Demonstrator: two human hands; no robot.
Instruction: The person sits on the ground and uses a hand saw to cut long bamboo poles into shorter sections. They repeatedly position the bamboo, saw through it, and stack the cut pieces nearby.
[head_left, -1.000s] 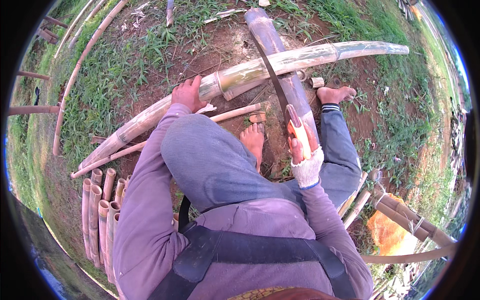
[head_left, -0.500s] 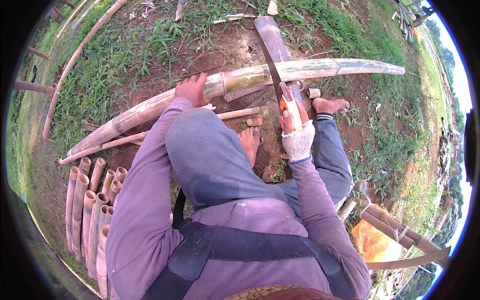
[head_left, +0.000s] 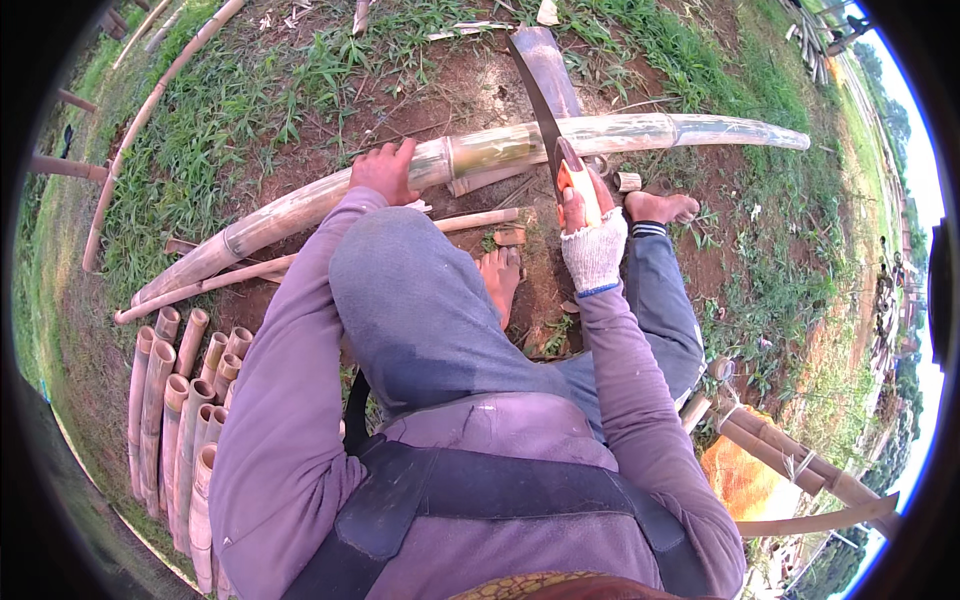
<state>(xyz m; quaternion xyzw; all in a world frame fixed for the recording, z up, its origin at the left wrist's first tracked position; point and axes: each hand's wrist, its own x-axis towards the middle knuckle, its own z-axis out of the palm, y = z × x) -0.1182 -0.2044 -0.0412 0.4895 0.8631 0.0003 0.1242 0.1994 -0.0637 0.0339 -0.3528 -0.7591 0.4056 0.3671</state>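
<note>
A thick bamboo pole point(head_left: 488, 150) runs across in front of me, resting over a flatter bamboo piece point(head_left: 548, 68) that points away from me. My bare left hand point(head_left: 385, 173) lies closed over the pole, left of a joint ring. In a white fingerless-looking knit glove, my right hand point(head_left: 592, 228) grips the orange handle of a handsaw point(head_left: 540, 105). The saw's dark blade crosses the pole, its tip pointing away and slightly left. How deep the blade sits in the bamboo I cannot tell. My bare feet are on the soil on the near side of the pole.
Several cut bamboo tubes point(head_left: 165, 400) stand bundled at my left. A thin bamboo stick point(head_left: 255, 268) lies below the pole, and a short cut ring point(head_left: 627, 182) sits by my right foot. At the lower right are an orange sack point(head_left: 740, 465) and tied bamboo poles point(head_left: 780, 452).
The saw and my right hand have shifted slightly away from me along the cut. My left hand keeps its place on the pole.
</note>
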